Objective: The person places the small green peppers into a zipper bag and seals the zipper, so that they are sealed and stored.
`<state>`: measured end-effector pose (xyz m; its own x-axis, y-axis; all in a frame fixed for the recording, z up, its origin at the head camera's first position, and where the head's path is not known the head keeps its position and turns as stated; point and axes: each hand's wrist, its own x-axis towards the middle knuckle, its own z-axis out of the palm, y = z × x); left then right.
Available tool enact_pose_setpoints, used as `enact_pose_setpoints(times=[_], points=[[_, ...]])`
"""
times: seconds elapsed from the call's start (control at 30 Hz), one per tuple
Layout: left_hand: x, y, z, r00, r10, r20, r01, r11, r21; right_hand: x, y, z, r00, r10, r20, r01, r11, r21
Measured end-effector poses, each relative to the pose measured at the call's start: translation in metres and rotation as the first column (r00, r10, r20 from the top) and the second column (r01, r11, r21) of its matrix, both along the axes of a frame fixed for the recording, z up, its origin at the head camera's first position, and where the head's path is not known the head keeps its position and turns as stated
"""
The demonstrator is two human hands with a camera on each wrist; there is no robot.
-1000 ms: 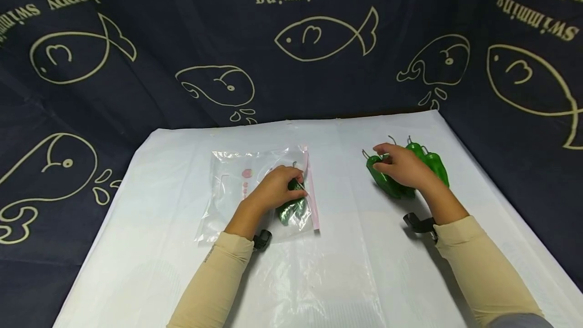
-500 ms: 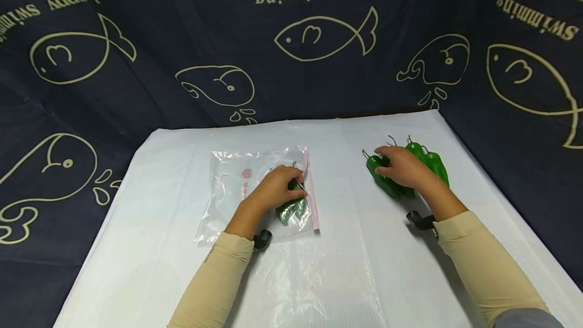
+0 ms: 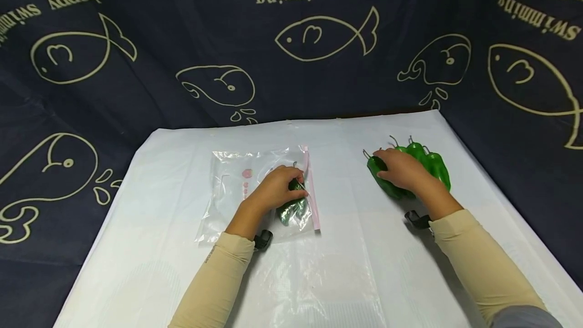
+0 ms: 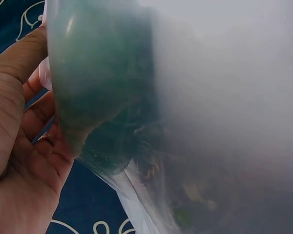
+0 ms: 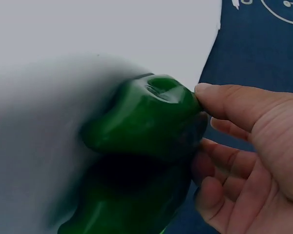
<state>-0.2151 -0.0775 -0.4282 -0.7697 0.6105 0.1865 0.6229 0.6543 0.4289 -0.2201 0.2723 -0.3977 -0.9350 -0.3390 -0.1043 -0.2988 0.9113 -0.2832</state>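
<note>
A clear plastic zip bag (image 3: 227, 191) with a pink edge strip lies flat on the white table. Inside it, near the strip, is a green pepper (image 3: 288, 212). My left hand (image 3: 272, 189) pinches the bag by its opening edge between thumb and fingers; the left wrist view shows the thumb (image 4: 27, 56) against the film. On the right, my right hand (image 3: 403, 168) grips the leftmost loose green pepper (image 3: 381, 180) near its stem end. In the right wrist view, thumb and fingers hold that glossy pepper (image 5: 136, 119), and another pepper (image 5: 127, 204) lies beside it.
More green peppers (image 3: 437, 168) lie right beside the right hand, partly covered by it. A white sheet covers the table (image 3: 328, 277). Dark blue cloth (image 3: 319, 85) with fish and whale drawings hangs behind and at both sides.
My right hand has closed on the leftmost pepper, its fingers and thumb drawing in around the stem end. The left hand and the bag have stayed in place.
</note>
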Motion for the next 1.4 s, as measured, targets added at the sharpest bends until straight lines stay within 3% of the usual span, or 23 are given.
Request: enact_pose_setpoints(times=[1.03,1.4], points=[[0.001,0.0,0.001,1.0,-0.001,-0.012,0.001,1.0,0.003,0.0,-0.014,-0.001,1.0,0.001,-0.017,0.0,0.998,0.069],[0.0,0.001,-0.001,1.0,0.003,-0.015,-0.003,1.0,0.005,0.002,-0.016,-0.003,1.0,-0.016,0.005,0.016,1.0,0.022]])
